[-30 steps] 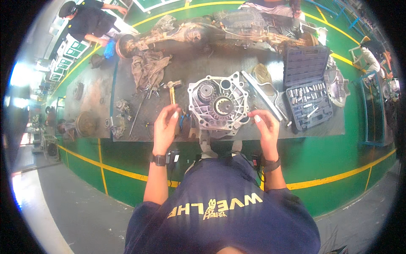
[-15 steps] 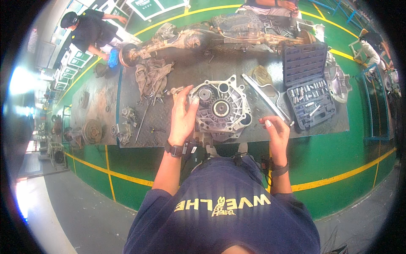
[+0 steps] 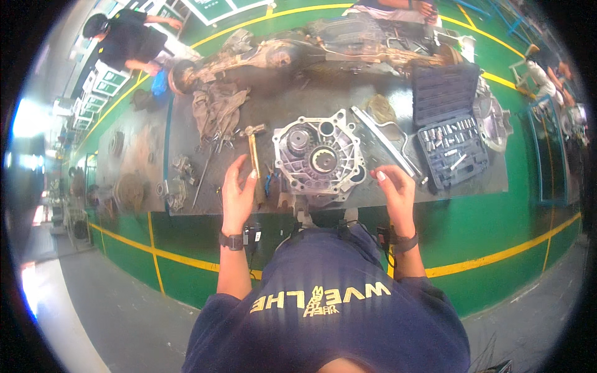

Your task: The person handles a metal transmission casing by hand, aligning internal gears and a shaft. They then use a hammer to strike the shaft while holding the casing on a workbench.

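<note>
A grey metal gearbox housing (image 3: 287, 168) lies on the dark bench in front of me, its round bearing and toothed shaft end facing up. My left hand (image 3: 238, 196) is off to its left, palm inward and fingers apart. Its thumb is close to the lower end of a hammer (image 3: 252, 146) with a yellowish handle; whether they touch I cannot tell. Just beyond the housing's right edge is my right hand (image 3: 398, 189), fingers loosely bent and apart, with nothing visible in it. Blue-handled pliers (image 3: 268, 181) lie between the hammer and the housing.
To the right are a long metal bar (image 3: 387, 144) and an opened socket set case (image 3: 451, 149). A brown rag (image 3: 217, 112) and small parts lie left. A rusty axle (image 3: 273, 56) spans the bench's far side. One person (image 3: 127, 40) stands far left; others are farther back.
My left hand has left the housing's left edge, moving left and toward me, uncovering the hammer and pliers. My right hand has shifted slightly left, toward the housing.
</note>
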`<action>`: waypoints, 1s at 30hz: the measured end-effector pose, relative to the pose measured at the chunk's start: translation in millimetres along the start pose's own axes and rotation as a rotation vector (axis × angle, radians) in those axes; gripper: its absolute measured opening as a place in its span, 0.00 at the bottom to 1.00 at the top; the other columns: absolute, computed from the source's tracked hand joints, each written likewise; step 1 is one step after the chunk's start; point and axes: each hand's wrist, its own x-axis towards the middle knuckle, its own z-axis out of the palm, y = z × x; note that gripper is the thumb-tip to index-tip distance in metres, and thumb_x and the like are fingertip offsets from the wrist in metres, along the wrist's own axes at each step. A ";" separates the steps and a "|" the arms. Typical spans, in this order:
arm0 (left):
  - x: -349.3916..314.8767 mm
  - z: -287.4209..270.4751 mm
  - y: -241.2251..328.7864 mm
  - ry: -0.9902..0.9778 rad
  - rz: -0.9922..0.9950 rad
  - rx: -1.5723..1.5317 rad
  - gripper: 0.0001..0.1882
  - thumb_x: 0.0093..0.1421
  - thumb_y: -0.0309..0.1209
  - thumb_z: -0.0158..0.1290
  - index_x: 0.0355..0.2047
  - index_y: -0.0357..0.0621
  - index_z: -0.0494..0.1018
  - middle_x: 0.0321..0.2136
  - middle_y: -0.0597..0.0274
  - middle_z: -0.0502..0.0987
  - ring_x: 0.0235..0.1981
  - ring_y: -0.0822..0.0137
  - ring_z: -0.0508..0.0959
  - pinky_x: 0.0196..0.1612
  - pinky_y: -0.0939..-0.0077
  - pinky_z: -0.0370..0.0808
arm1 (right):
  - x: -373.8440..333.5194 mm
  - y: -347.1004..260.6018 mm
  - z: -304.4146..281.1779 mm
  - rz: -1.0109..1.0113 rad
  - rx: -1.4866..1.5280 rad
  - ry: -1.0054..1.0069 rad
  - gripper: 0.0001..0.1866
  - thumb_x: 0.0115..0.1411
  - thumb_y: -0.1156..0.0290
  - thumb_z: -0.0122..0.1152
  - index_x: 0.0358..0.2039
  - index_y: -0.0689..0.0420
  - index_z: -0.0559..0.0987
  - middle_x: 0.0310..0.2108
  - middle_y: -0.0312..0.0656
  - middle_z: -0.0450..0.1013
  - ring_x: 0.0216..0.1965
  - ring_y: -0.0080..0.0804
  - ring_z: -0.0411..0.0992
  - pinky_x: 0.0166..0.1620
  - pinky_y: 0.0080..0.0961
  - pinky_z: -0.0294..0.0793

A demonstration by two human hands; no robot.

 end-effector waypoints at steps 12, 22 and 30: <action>-66.4 -33.7 -88.2 -0.476 -0.299 0.447 0.28 0.65 0.43 0.54 0.59 0.38 0.70 0.54 0.40 0.76 0.57 0.43 0.74 0.59 0.55 0.71 | 26.9 -146.8 49.8 -0.536 -0.284 -0.165 0.25 0.58 0.65 0.59 0.52 0.69 0.76 0.52 0.52 0.74 0.54 0.40 0.71 0.61 0.36 0.64; -88.5 -49.2 -115.2 -0.304 -0.294 0.403 0.27 0.65 0.43 0.55 0.58 0.39 0.71 0.51 0.40 0.78 0.54 0.42 0.76 0.56 0.54 0.73 | 65.6 -172.0 150.9 -0.576 -1.088 -0.623 0.23 0.67 0.59 0.52 0.57 0.60 0.76 0.62 0.54 0.68 0.66 0.56 0.61 0.68 0.51 0.56; -101.7 -52.8 -143.6 -0.307 -0.336 0.368 0.27 0.65 0.44 0.54 0.59 0.42 0.70 0.52 0.40 0.77 0.55 0.42 0.75 0.57 0.52 0.73 | 52.5 -193.0 135.2 -0.692 -0.973 -0.533 0.21 0.67 0.62 0.50 0.54 0.62 0.76 0.60 0.53 0.70 0.66 0.57 0.62 0.68 0.51 0.56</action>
